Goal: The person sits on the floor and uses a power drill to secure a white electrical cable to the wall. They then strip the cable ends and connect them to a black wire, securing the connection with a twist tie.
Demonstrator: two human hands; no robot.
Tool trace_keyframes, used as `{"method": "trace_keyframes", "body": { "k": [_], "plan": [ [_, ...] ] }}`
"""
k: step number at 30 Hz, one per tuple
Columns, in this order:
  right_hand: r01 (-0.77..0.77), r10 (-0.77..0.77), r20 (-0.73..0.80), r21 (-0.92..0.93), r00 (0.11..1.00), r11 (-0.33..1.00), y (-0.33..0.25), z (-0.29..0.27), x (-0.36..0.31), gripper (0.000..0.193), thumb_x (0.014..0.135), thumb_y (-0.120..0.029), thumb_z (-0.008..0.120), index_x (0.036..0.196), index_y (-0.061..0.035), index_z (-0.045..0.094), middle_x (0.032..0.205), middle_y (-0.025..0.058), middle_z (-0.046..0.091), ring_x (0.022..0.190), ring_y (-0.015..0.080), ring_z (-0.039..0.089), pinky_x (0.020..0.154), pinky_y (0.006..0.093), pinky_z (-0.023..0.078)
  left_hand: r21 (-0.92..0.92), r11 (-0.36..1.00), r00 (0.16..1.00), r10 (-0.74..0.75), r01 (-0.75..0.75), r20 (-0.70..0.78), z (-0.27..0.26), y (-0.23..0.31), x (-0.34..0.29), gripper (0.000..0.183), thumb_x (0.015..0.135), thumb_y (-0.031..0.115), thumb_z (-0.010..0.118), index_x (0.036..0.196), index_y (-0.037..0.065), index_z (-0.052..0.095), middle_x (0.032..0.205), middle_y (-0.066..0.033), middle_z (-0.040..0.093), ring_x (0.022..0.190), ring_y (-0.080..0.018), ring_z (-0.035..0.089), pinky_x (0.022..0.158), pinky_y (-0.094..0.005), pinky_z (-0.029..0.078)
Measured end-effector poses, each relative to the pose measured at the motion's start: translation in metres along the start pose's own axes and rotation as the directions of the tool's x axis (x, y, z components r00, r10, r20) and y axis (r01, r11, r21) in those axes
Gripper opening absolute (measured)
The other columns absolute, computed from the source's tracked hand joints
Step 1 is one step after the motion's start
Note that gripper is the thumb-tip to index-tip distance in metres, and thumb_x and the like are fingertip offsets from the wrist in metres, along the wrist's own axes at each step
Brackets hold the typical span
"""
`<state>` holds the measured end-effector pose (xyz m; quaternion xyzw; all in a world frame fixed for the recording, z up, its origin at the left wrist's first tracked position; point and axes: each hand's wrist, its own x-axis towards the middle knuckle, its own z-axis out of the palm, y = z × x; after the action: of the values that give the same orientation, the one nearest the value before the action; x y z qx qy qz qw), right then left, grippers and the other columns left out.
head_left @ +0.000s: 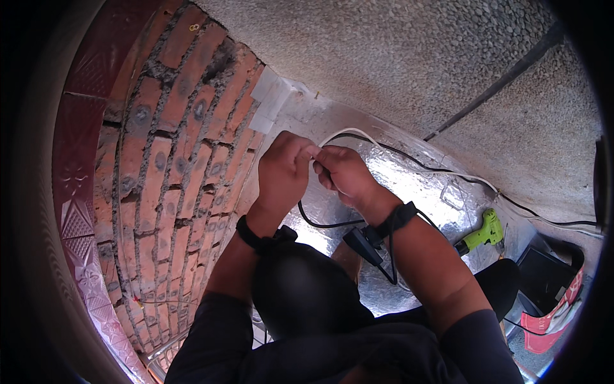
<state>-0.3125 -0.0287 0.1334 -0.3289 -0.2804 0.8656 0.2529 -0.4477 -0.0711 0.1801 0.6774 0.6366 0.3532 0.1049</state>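
My left hand (283, 168) and my right hand (347, 173) are raised close together, their fingertips almost meeting. The right fingers are closed at the spot where a white cable (358, 132) reaches them. With its fingertips pressed together, the left hand pinches something too small to make out. Beside the white cable runs a black cable (400, 152), and part of it loops below my hands. Each wrist wears a black strap; a small black device (362, 246) hangs by the right one, with a lead attached.
A brick wall (182, 137) with rough mortar stands at the left, edged by red patterned tiles (80, 173). A pebbled wall (409, 57) rises ahead. Shiny foil-like sheeting (409, 192) covers the surface below. At the right are a lime-green power drill (483, 233) and a black case (543, 275) by a red bag (540, 336).
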Motion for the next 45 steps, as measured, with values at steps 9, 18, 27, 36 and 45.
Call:
{"method": "trace_keyframes", "body": {
  "k": [9,18,27,36,45],
  "plan": [
    [0.018,-0.026,0.072,0.118,0.997,0.993,-0.005,-0.01,0.007,0.024,0.094,-0.024,0.058,0.083,-0.0032,0.061,0.069,0.0029,0.055,0.049,0.0093,0.046,0.044,0.0225,0.033,-0.111,0.991,0.996,-0.076,0.071,-0.037,0.001,0.013,-0.002,0.018,0.083,0.001,0.065,0.1,0.002,0.063,0.091,-0.0095,0.059,0.08,-0.0184,0.062,0.064,-0.0279,0.05],
    [0.057,-0.057,0.049,0.002,0.997,0.998,0.002,-0.013,0.007,0.022,0.096,-0.024,0.055,0.086,-0.0058,0.062,0.073,0.0002,0.057,0.054,0.0082,0.047,0.048,0.0208,0.034,-0.204,0.935,0.956,-0.289,0.291,0.042,0.01,-0.001,-0.011,0.017,0.083,0.005,0.067,0.1,0.003,0.064,0.093,-0.0094,0.058,0.074,-0.0158,0.062,0.062,-0.027,0.049],
    [0.021,-0.022,0.046,0.023,0.999,1.0,-0.003,-0.017,0.001,0.01,0.094,-0.013,0.054,0.095,-0.0058,0.06,0.081,0.0026,0.062,0.063,0.0096,0.053,0.053,0.0212,0.037,-0.334,0.892,0.949,-0.315,0.306,0.027,0.013,-0.006,-0.015,0.013,0.084,0.004,0.064,0.097,0.001,0.064,0.089,-0.0086,0.061,0.072,-0.0143,0.062,0.065,-0.026,0.05],
    [0.028,-0.038,0.11,0.093,0.993,0.995,-0.001,-0.021,0.003,0.008,0.092,-0.014,0.056,0.095,-0.008,0.06,0.084,0.0024,0.064,0.064,0.0091,0.054,0.055,0.0217,0.037,-0.457,0.79,0.908,-0.402,0.409,0.116,0.015,-0.005,-0.015,0.012,0.087,0.003,0.061,0.099,0.0,0.062,0.088,-0.0065,0.063,0.074,-0.0109,0.062,0.067,-0.0245,0.05],
    [-0.008,-0.002,0.09,0.11,0.996,0.994,-0.008,-0.016,0.002,0.026,0.088,-0.035,0.064,0.093,-0.009,0.063,0.082,0.0002,0.061,0.064,0.0089,0.053,0.056,0.0226,0.037,-0.326,0.904,0.958,-0.287,0.275,0.012,0.018,-0.007,-0.017,0.011,0.084,0.001,0.062,0.096,0.001,0.063,0.089,-0.0094,0.06,0.078,-0.0179,0.063,0.068,-0.0278,0.05]
  ]
}}
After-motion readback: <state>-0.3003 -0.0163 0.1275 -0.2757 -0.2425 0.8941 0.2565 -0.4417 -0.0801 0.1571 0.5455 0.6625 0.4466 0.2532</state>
